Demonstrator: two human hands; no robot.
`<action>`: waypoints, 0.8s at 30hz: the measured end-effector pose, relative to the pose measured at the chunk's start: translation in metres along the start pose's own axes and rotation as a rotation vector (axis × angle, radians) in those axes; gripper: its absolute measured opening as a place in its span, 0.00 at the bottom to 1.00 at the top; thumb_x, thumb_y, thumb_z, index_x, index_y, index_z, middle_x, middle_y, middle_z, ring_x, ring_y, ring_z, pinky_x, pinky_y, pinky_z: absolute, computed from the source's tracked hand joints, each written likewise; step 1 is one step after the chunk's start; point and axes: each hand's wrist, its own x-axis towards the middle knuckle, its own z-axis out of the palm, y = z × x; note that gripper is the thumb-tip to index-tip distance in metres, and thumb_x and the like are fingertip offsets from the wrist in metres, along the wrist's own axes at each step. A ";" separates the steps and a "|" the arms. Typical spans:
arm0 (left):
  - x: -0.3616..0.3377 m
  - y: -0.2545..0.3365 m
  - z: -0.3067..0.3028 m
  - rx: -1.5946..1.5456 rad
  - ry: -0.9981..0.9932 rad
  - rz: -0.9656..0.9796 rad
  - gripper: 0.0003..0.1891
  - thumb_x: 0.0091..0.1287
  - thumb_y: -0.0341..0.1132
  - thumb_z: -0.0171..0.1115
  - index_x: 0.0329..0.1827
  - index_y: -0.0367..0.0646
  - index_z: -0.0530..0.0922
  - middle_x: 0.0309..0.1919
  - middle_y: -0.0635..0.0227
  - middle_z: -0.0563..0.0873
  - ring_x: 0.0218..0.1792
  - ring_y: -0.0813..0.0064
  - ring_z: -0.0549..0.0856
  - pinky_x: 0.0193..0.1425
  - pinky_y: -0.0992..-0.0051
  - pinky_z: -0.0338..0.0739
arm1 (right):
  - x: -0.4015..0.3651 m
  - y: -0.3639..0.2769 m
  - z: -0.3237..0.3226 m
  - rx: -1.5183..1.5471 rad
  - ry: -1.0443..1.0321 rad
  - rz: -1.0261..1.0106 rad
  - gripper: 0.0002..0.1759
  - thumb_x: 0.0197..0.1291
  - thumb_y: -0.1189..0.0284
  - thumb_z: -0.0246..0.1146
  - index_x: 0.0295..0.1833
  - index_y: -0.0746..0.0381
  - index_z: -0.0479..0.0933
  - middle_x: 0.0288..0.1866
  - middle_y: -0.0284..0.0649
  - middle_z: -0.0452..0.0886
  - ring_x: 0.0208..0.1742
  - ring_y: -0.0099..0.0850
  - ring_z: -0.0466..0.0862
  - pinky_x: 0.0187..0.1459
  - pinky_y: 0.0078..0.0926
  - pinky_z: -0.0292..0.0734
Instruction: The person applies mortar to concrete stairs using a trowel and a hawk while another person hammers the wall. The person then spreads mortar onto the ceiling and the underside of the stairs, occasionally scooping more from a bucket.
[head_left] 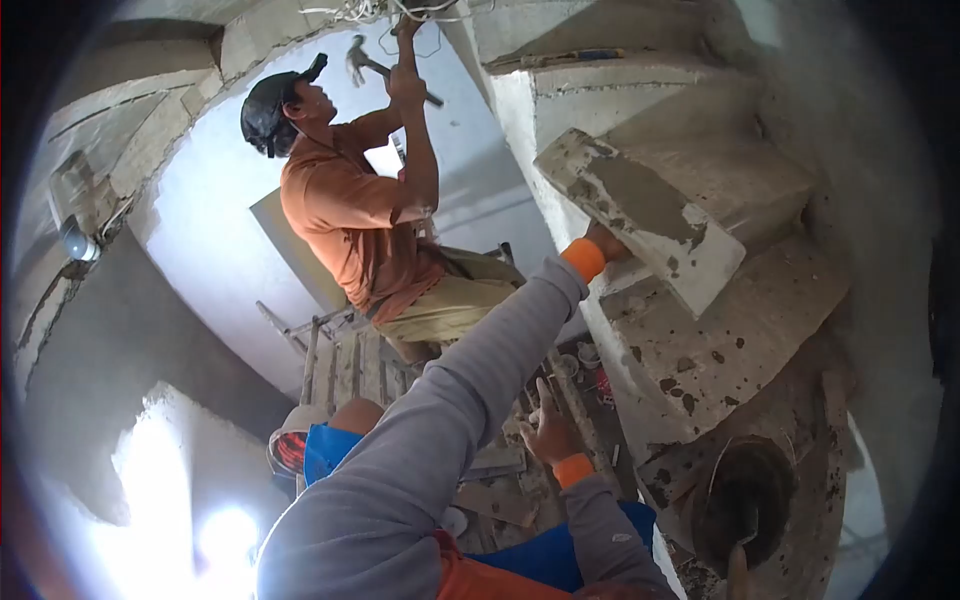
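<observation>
Grey sleeve (450,400) of the person's left arm lies closest to the lens, running from the lower left up to an orange cuff (584,258). Past the cuff, only a sliver of the left hand (607,242) shows, tucked behind a plastering float (650,215). Whether its fingers are wrapped round a handle cannot be told, as the float hides them.

Largest in view are the raw concrete stairs (740,320), seen from beneath and winding up the right side, their undersides pocked and patched with dark mortar. The float, a long board smeared with grey mortar, is raised and tilted against the edge of a step, about the middle of the flight.

Next in size is a co-worker (350,210) in an orange shirt, dark cap and khaki shorts, up on a wooden scaffold (340,360) to the left. Both of that person's arms are raised, holding a hammer (372,66) near loose wires at the ceiling.

Below the stairs sits a round pan (745,495) of dark mortar with a tool handle sticking out. Blue trousers (325,445) cover the person's knees.

The right hand (548,432), also orange-cuffed, hangs lower, well apart from the float. Its fingers are spread and pointing up, with nothing in them.

A white bucket (285,440) sits beside the left knee.
</observation>
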 end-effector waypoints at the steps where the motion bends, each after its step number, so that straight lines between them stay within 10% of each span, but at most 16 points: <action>1: -0.001 0.003 -0.001 0.068 -0.013 0.015 0.31 0.59 0.42 0.62 0.66 0.46 0.66 0.66 0.62 0.68 0.65 0.63 0.65 0.70 0.67 0.56 | 0.000 0.007 0.006 0.017 0.004 -0.049 0.47 0.53 0.70 0.63 0.74 0.57 0.42 0.37 0.49 0.81 0.39 0.47 0.81 0.42 0.40 0.75; 11: -0.006 0.007 -0.002 -0.031 0.024 -0.018 0.28 0.58 0.53 0.54 0.61 0.52 0.73 0.64 0.62 0.70 0.67 0.57 0.63 0.71 0.60 0.50 | 0.010 0.018 0.015 0.047 -0.024 -0.101 0.48 0.54 0.71 0.63 0.73 0.57 0.39 0.35 0.49 0.81 0.35 0.48 0.82 0.35 0.43 0.76; 19: -0.001 -0.002 0.008 -0.321 0.020 -0.092 0.27 0.59 0.40 0.63 0.62 0.46 0.70 0.61 0.61 0.73 0.61 0.63 0.70 0.67 0.67 0.61 | 0.006 0.026 0.000 0.078 -0.037 0.010 0.48 0.54 0.71 0.61 0.74 0.57 0.38 0.34 0.49 0.81 0.32 0.45 0.81 0.36 0.39 0.75; 24: -0.002 0.027 -0.006 0.346 0.023 0.045 0.27 0.57 0.45 0.62 0.61 0.47 0.72 0.61 0.62 0.73 0.61 0.61 0.70 0.68 0.65 0.58 | 0.009 0.023 -0.001 0.081 -0.033 0.073 0.47 0.54 0.71 0.60 0.74 0.56 0.40 0.34 0.46 0.81 0.34 0.44 0.82 0.38 0.42 0.75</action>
